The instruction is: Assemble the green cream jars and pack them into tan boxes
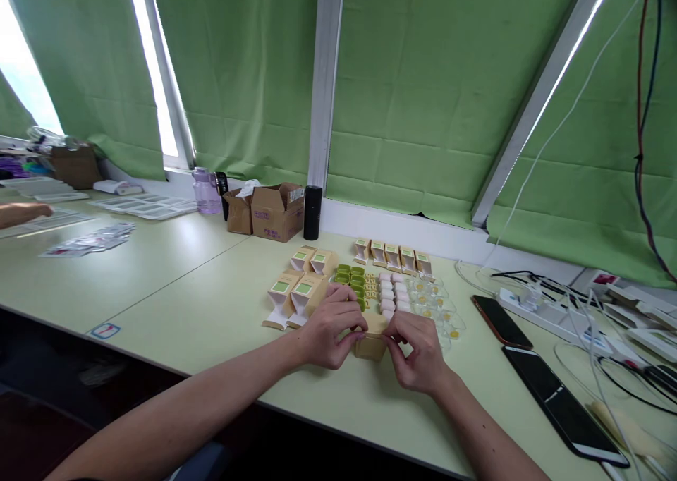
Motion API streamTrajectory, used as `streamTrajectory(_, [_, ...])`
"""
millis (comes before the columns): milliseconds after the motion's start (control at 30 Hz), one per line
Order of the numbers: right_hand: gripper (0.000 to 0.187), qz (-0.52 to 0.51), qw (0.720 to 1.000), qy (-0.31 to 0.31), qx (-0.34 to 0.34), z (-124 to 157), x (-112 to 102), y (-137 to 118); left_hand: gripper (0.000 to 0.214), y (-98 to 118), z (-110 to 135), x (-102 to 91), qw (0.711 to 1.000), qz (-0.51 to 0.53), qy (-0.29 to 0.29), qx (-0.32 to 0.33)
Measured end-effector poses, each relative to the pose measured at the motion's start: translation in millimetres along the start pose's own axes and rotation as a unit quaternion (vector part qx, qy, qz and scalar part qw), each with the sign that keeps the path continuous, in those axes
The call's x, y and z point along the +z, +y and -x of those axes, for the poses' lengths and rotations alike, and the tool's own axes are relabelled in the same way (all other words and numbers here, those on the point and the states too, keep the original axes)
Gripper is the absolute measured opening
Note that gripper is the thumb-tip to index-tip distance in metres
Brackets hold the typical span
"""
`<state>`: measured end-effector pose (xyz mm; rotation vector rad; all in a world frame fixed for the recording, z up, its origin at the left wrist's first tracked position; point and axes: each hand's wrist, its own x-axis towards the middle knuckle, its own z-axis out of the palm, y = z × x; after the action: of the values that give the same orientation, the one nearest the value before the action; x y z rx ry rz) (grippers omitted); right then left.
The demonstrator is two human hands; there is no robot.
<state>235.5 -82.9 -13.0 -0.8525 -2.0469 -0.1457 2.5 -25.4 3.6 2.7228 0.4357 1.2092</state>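
Observation:
A small kraft cardboard box (371, 347) stands near the table's front edge between my hands. My left hand (334, 328) pinches its left upper edge with thumb and fingers. At the right upper edge, my right hand (415, 350) grips it the same way. Just behind lie green square cups (350, 278), small yellow pieces (371, 285), pale pink rounded pieces (394, 290) and clear plastic pieces with yellow centres (436, 301). To the left are several open kraft boxes with green labels (304, 289); more open boxes (392, 257) form a row at the back.
Two phones (563, 405) and a white power strip (555, 319) with cables lie at right. A brown carton (278, 213), a black tumbler (312, 213) and a purple bottle (206, 192) stand at the back. Another person's hand (24, 213) reaches over sheets at far left.

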Motion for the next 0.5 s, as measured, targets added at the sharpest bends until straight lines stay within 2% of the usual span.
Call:
streamTrajectory(233, [0.018,0.003,1.0,-0.019,0.016,1.7,-0.3,1.1,0.007,0.3,0.3,-0.8,1.0,-0.001,-0.024,-0.004])
streamTrajectory(500, [0.018,-0.004,1.0,-0.021,-0.003,1.1,-0.6,1.0,0.009,2.3,-0.3,-2.2,0.999,-0.01,-0.029,0.016])
